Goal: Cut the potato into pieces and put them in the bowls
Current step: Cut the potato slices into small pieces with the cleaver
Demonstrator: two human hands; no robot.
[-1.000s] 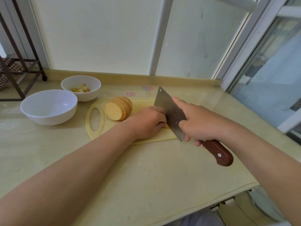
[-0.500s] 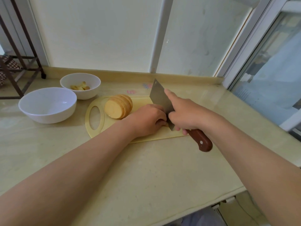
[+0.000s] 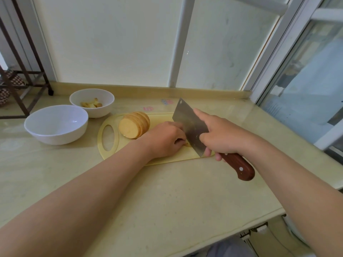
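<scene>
Landmark for all positions: the cutting board (image 3: 181,156) on the counter (image 3: 167,201).

Potato: a stack of round slices (image 3: 134,125) leans together on the board's left half, next to the handle hole. A separate potato piece (image 3: 187,144) lies at the board's centre; only a pale sliver of it shows.

Left hand (image 3: 165,140): over the board's centre, fingers curled down and pinning that piece, knuckles close against the blade.

Right hand (image 3: 220,138): over the board's right end, wrapped round the cleaver (image 3: 187,123) at the top of its wooden handle (image 3: 239,167), forefinger laid along the blade's side. The blade's front end is tilted up.

Bowls: a small bowl (image 3: 96,112) holding a few cut pieces stands beyond the board's left end. A large bowl (image 3: 55,134) stands further left and shows no potato.

Assessment: raw potato is firm and light, but its cut faces are wet and likely to slide. The piece is best held from above with fingertips tucked back. Loose pieces would be better scooped than pinched. Cutting appears part done, with most slices not yet divided
</scene>
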